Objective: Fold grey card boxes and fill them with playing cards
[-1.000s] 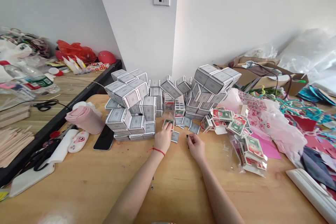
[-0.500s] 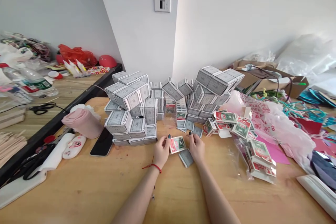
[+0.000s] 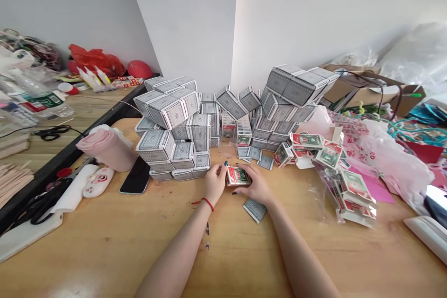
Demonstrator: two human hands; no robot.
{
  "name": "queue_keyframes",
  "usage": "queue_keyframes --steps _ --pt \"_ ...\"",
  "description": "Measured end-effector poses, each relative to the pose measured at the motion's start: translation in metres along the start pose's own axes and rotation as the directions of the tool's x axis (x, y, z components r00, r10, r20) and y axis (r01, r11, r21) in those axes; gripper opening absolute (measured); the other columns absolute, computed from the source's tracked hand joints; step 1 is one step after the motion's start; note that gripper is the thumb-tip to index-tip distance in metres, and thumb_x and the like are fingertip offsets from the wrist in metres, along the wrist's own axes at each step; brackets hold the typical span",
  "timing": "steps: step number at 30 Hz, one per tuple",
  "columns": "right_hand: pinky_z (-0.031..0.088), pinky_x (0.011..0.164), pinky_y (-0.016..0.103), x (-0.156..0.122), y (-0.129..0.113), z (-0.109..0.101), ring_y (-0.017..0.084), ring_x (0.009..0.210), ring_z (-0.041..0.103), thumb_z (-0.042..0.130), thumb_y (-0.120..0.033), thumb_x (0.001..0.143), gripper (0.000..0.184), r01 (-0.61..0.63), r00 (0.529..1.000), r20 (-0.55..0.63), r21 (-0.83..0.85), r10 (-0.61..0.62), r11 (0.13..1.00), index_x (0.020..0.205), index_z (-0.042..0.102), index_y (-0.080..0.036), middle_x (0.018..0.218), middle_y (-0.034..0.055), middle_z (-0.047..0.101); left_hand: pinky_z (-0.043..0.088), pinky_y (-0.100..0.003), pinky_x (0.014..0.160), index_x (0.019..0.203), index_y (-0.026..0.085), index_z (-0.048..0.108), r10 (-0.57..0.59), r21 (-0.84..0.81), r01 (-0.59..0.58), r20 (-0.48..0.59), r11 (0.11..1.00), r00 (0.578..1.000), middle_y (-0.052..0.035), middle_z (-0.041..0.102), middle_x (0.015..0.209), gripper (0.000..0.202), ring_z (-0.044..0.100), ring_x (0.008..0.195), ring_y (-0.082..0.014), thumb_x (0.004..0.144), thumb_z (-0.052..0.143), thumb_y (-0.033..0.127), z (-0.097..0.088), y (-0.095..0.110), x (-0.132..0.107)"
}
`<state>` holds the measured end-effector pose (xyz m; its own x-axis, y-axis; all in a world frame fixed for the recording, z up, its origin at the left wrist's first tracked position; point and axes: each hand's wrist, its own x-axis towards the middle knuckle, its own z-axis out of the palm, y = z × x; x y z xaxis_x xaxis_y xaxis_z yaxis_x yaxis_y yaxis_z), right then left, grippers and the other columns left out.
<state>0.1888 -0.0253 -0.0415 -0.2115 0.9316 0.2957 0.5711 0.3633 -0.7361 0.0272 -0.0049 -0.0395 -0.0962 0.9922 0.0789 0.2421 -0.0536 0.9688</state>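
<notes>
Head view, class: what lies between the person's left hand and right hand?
A red-and-green box lies between the left hand and the right hand, as the head view shows. A gray patterned card lies nearer the camera.

Craft workroom: scissors [image 3: 56,132], wooden sticks [image 3: 16,185], colored cords [image 3: 412,129].

No wording can be read: red characters [image 3: 350,129] on the plastic bag [image 3: 391,156] (crumpled, blurred) and print on the green bottle label [image 3: 51,100] and card box [image 3: 238,176] are illegible.
</notes>
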Motion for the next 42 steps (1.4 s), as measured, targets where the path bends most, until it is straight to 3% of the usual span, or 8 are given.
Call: queue_keyframes --steps 4,10,14,19,23,27,34,42 --pt "0.044 0.081 0.036 -0.001 -0.001 0.004 0.023 0.091 0.056 0.069 -0.040 0.059 0.055 -0.057 0.993 -0.102 0.023 0.059 0.998 0.109 0.058 -0.020 0.101 0.0089 0.060 0.049 -0.025 0.057 0.087 0.013 0.062 -0.035 -0.237 0.073 0.162 0.969 0.986 -0.0064 0.066 0.080 0.039 0.061 0.069 -0.0158 0.078 0.047 0.048 -0.001 0.004 -0.003" --pt "0.045 0.059 0.028 -0.006 0.003 -0.001 0.018 0.064 0.057 0.057 -0.038 0.072 0.029 -0.182 0.975 -0.050 0.386 0.218 0.904 0.083 0.066 -0.013 0.073 0.0049 0.065 0.052 -0.028 0.061 0.115 0.015 0.052 0.037 -0.377 0.133 0.411 0.917 0.911 -0.0113 0.062 0.106 0.045 0.064 0.076 -0.0176 0.078 0.050 0.041 -0.008 0.007 -0.005" --pt "0.041 0.053 0.025 -0.008 0.006 -0.001 0.015 0.054 0.052 0.059 -0.040 0.069 0.029 -0.213 0.968 -0.034 0.402 0.247 0.890 0.069 0.066 -0.012 0.060 0.0025 0.061 0.049 -0.031 0.080 0.120 0.019 0.048 0.162 -0.390 0.024 0.435 0.920 0.886 -0.0100 0.053 0.123 0.045 0.055 0.103 -0.0211 0.077 0.054 0.031 -0.010 0.008 -0.006" --pt "0.043 0.053 0.026 -0.011 0.004 0.001 0.015 0.055 0.053 0.056 -0.038 0.072 0.028 -0.225 0.967 -0.026 0.382 0.254 0.896 0.079 0.065 -0.012 0.064 0.0028 0.062 0.047 -0.032 0.085 0.116 0.018 0.051 0.200 -0.384 -0.026 0.422 0.923 0.884 -0.0092 0.055 0.118 0.043 0.057 0.098 -0.0187 0.075 0.059 0.027 -0.006 0.008 -0.007" --pt "0.047 0.071 0.033 -0.010 -0.004 0.003 0.020 0.077 0.058 0.053 -0.026 0.074 0.027 -0.050 0.987 -0.134 0.289 0.092 0.956 0.099 0.062 -0.018 0.089 0.0056 0.064 0.047 -0.032 0.084 0.112 0.019 0.053 0.203 -0.417 -0.030 0.377 0.908 0.904 -0.0081 0.057 0.115 0.042 0.058 0.096 -0.0186 0.072 0.063 0.026 -0.003 0.006 -0.006" --pt "0.043 0.087 0.038 -0.009 -0.012 0.006 0.022 0.100 0.053 0.047 -0.018 0.075 0.040 0.075 0.978 -0.203 0.156 -0.042 0.985 0.114 0.055 -0.023 0.109 0.0067 0.059 0.046 -0.033 0.087 0.109 0.020 0.054 0.204 -0.452 -0.018 0.367 0.892 0.907 -0.0073 0.058 0.114 0.038 0.058 0.099 -0.0187 0.072 0.062 0.025 -0.003 0.005 -0.006" --pt "0.040 0.092 0.040 -0.010 -0.007 0.011 0.022 0.105 0.050 0.046 -0.019 0.077 0.046 0.055 0.971 -0.234 0.036 -0.045 0.998 0.123 0.048 -0.024 0.116 0.0071 0.055 0.045 -0.035 0.091 0.112 0.019 0.055 0.199 -0.486 0.017 0.389 0.874 0.900 -0.0087 0.059 0.115 0.041 0.057 0.102 -0.0205 0.071 0.063 0.023 -0.001 0.004 -0.004" --pt "0.036 0.095 0.044 -0.012 -0.002 0.011 0.025 0.110 0.044 0.045 -0.033 0.083 0.049 0.040 0.988 -0.148 -0.074 -0.051 0.996 0.131 0.038 -0.027 0.119 0.0084 0.050 0.039 -0.041 0.098 0.115 0.020 0.056 0.048 -0.554 0.167 0.353 0.816 0.934 -0.0073 0.053 0.124 0.042 0.050 0.114 -0.0247 0.074 0.059 0.028 0.012 0.000 -0.010"
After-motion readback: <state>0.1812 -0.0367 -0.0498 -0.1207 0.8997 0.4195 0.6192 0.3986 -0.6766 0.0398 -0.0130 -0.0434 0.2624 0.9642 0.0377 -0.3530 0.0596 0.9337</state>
